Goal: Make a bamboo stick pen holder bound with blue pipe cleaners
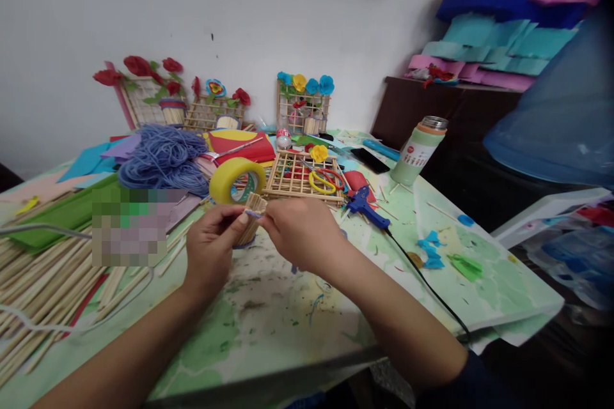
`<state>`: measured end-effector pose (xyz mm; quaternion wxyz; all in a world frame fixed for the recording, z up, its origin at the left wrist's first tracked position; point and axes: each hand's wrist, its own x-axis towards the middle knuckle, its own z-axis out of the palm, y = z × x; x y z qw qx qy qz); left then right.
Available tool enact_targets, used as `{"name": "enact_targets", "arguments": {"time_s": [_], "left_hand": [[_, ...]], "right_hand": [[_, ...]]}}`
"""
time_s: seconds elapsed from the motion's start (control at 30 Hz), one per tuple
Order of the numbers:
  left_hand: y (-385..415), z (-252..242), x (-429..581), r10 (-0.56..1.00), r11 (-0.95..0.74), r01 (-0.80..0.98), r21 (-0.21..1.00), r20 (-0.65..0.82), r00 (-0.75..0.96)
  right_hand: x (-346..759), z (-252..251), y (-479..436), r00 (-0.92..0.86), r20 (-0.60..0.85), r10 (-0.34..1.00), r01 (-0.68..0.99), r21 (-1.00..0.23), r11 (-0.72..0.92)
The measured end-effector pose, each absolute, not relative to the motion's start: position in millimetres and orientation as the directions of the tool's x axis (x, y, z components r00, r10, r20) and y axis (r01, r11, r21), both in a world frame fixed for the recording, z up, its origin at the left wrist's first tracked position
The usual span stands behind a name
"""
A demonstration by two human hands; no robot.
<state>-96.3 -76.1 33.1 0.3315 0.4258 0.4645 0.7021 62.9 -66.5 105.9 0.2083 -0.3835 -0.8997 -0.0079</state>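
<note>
Over the near middle of the table, a small stick pot (247,234) has blue-purple yarn (253,213) around its upper part and more at its base. My left hand (213,246) is closed around the pot's side, with the thumb near the yarn. Held against the pot's right side, my right hand (304,233) has its fingers pinched together at the yarn's end; its fingertips are partly hidden. A roll of yellow tape (225,180) stands just behind the pot. Beyond my right hand lie a stick lattice (283,188) and scissors (322,183).
A blue glue gun (367,206) with a black cord lies at the right, before a green bottle (418,152) and a phone (370,160). Loose sticks (52,294) and a yarn heap (160,160) cover the left. Flower-decorated lattices (304,102) lean on the wall.
</note>
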Motion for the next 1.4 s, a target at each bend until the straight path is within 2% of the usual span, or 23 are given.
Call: {"name": "enact_targets", "arguments": {"time_s": [0.07,0.17,0.3,0.37,0.53,0.63,0.77,0.9,0.97,1.03,1.1,1.2,1.3,1.4], "left_hand": [[-75.4,34.5,-93.1,0.857,-0.368,-0.126,0.921,0.284,-0.431],[-74.7,36.4,-88.5,0.879,-0.313,-0.237,0.920,0.186,-0.439],[-73.9,35.3,-88.2,0.893,-0.262,-0.271,0.926,0.126,-0.433],[-73.5,33.3,-91.2,0.885,-0.283,-0.213,0.935,0.169,-0.433],[-75.2,32.4,-101.2,0.847,-0.356,0.160,0.921,0.390,-0.362],[-76.0,34.6,-103.4,0.827,-0.383,0.253,0.888,0.452,-0.333],[-73.1,33.5,-103.6,0.837,-0.367,0.227,0.902,0.427,-0.342],[-69.4,29.3,-104.0,0.862,-0.329,0.182,0.927,0.373,-0.344],[-68.3,28.0,-103.0,0.874,-0.310,0.149,0.939,0.343,-0.343],[-67.7,27.5,-100.5,0.898,-0.280,0.062,0.958,0.285,-0.334],[-67.6,28.1,-96.9,0.926,-0.240,-0.053,0.969,0.212,-0.312],[-68.3,30.8,-91.6,0.949,-0.180,-0.173,0.968,0.125,-0.289],[-69.7,34.1,-88.8,0.951,-0.155,-0.232,0.960,0.082,-0.297],[-70.7,36.0,-88.7,0.950,-0.153,-0.271,0.950,0.066,-0.305]], "right_hand": [[64.4,101.2,-58.7,-0.568,0.393,0.724,0.692,-0.248,0.678],[65.6,95.2,-47.7,-0.549,0.376,0.747,0.625,-0.409,0.665],[63.4,87.9,-39.4,-0.547,0.351,0.760,0.513,-0.577,0.636],[61.1,85.1,-39.3,-0.547,0.339,0.766,0.445,-0.657,0.608],[57.0,84.3,-45.3,-0.539,0.241,0.807,0.406,-0.765,0.499],[57.4,85.6,-49.3,-0.532,0.221,0.817,0.490,-0.706,0.511],[58.2,84.6,-53.9,-0.447,0.343,0.826,0.670,-0.483,0.563],[57.1,81.4,-54.5,-0.531,0.385,0.755,0.719,-0.268,0.642],[56.7,81.0,-53.7,-0.553,0.368,0.747,0.732,-0.212,0.647],[56.9,81.7,-53.2,-0.542,0.373,0.753,0.738,-0.217,0.639],[57.5,82.5,-52.5,-0.506,0.392,0.768,0.725,-0.289,0.625],[57.6,80.6,-49.7,-0.447,0.367,0.816,0.653,-0.489,0.578],[55.2,73.4,-44.4,-0.419,0.289,0.861,0.539,-0.684,0.492],[51.6,64.8,-39.5,-0.402,0.261,0.878,0.436,-0.788,0.434]]}}
